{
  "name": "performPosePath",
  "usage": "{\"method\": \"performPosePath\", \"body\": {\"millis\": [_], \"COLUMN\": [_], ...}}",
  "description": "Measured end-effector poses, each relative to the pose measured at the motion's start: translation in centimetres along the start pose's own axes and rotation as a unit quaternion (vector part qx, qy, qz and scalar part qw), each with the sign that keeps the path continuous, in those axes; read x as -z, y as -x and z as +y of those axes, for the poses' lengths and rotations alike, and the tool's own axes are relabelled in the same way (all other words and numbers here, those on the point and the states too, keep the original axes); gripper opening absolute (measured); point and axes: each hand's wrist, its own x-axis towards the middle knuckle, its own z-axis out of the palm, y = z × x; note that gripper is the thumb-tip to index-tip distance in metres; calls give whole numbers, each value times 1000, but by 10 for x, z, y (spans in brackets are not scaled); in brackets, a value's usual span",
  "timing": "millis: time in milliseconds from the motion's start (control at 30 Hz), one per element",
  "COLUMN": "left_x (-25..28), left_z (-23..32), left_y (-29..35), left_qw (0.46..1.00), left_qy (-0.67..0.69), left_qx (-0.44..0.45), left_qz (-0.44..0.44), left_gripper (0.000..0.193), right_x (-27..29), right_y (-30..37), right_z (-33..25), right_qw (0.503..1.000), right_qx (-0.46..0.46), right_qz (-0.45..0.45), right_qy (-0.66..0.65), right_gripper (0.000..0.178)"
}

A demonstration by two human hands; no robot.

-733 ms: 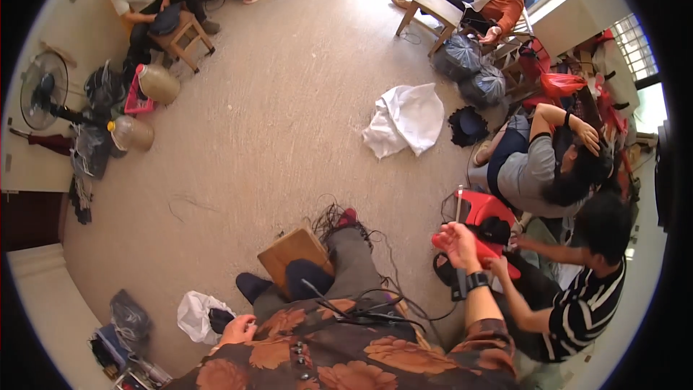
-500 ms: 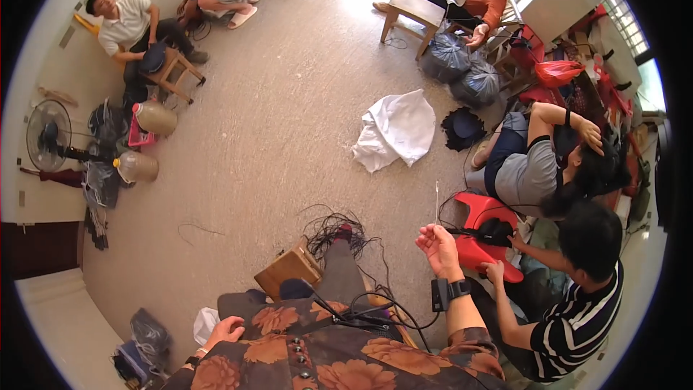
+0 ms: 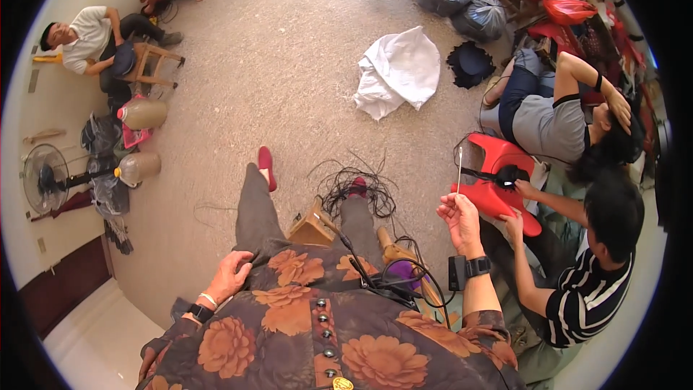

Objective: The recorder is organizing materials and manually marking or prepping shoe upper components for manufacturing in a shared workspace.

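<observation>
Left leg [image 3: 256, 206] now outstretched, beige floor [image 3: 260, 72], rod [image 3: 460, 170] in right fingers [image 3: 449, 208]

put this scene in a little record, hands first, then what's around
right hand: raised, gripping a thin pale rod, tip upward
left hand: low by the left thigh, no held thing visible
feet: red shoes, black cords around the right one
right side: co-worker in stripes, hands at a red stool
floor ahead: white cloth
</observation>
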Motion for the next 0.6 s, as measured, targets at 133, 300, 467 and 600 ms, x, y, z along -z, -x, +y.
{"method": "performPosePath", "body": {"millis": [133, 300, 467, 600], "left_x": [60, 152, 219, 246], "left_z": [-14, -28, -63, -77], "left_y": [-57, -135, -174, -187], "left_qw": [999, 989, 999, 991], "left_qy": [-4, -80, -5, -87], "left_qx": [-34, -120, -34, -68], "left_qz": [-10, -18, -38, -69], "left_gripper": [24, 24, 26, 23], "right_x": [-36, -112, -150, -159], "right_y": [16, 59, 72, 49], "right_z": [-10, 34, 120, 144], "right_qw": [999, 986, 941, 957], "right_qx": [39, -138, -224, -263], "right_qz": [14, -45, -118, -71], "right_qy": [33, 77, 223, 97], "right_gripper": [19, 21, 23, 24]}}
